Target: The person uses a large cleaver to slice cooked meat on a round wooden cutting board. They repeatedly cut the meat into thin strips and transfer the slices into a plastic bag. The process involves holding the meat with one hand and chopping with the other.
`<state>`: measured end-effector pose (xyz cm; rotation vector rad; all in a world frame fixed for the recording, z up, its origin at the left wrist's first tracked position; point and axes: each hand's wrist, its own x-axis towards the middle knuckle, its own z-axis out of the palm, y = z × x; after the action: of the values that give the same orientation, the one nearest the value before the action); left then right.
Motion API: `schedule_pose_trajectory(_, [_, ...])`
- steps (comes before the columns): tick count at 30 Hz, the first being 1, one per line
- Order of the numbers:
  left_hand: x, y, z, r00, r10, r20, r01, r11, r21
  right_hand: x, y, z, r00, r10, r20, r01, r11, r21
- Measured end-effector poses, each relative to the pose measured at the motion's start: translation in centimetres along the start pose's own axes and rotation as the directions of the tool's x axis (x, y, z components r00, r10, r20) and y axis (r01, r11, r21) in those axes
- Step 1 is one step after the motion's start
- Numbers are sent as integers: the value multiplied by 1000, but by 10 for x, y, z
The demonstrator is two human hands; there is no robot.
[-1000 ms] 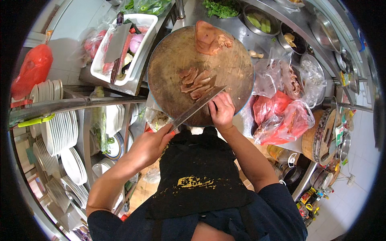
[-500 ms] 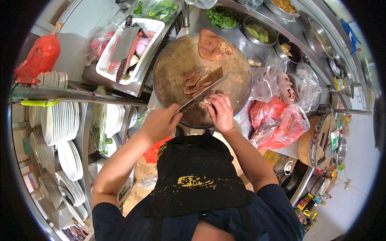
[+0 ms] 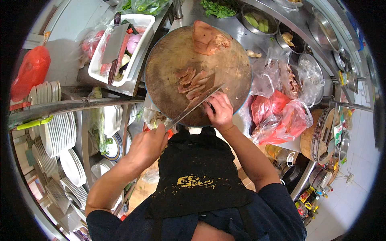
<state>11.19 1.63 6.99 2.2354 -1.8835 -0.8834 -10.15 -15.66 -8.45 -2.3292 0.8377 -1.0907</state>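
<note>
A round wooden chopping board (image 3: 169,56) is in front of me. My left hand (image 3: 148,145) is closed round the handle of a kitchen knife (image 3: 192,107), whose blade slants over the board's near half toward the far right. Against the blade's far end, my right hand (image 3: 220,111) presses its bent fingers down on the board; what lies under them is mostly hidden. Several thin brown meat slices (image 3: 192,82) lie loose just beyond the blade. A larger reddish-brown piece of cooked meat (image 3: 209,38) rests at the board's far edge.
A white tub (image 3: 93,71) with vegetables and a cleaver (image 3: 116,44) on top stands at the left. Red and clear plastic bags (image 3: 281,120) sit right of the board. Metal bowls (image 3: 259,20) line the far right. Stacked white plates (image 3: 60,134) fill the left rack.
My left hand has drawn the knife back toward me and to the left. My right hand stays beside the blade, its fingers shifted slightly. The whole view has tilted a little.
</note>
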Motion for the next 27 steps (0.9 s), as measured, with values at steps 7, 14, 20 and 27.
schedule_pose_trajectory(7, [61,1,40,990,76,-121,-79,997,-17,8,-5,-3,1000,-10,-11,11,1000,14])
schedule_pose_trajectory(14, [35,-5,1,996,82,-29,-82,997,-9,2,-2,0,1000,11,-11,-11,1000,24])
schedule_pose_trajectory(20, [12,3,-7,996,-41,74,39,999,26,1,1,1,1000,17,-16,-16,1000,18])
schedule_pose_trajectory(27, [67,8,46,990,75,-118,-82,995,-50,3,-2,-1,1000,25,-19,-24,999,31])
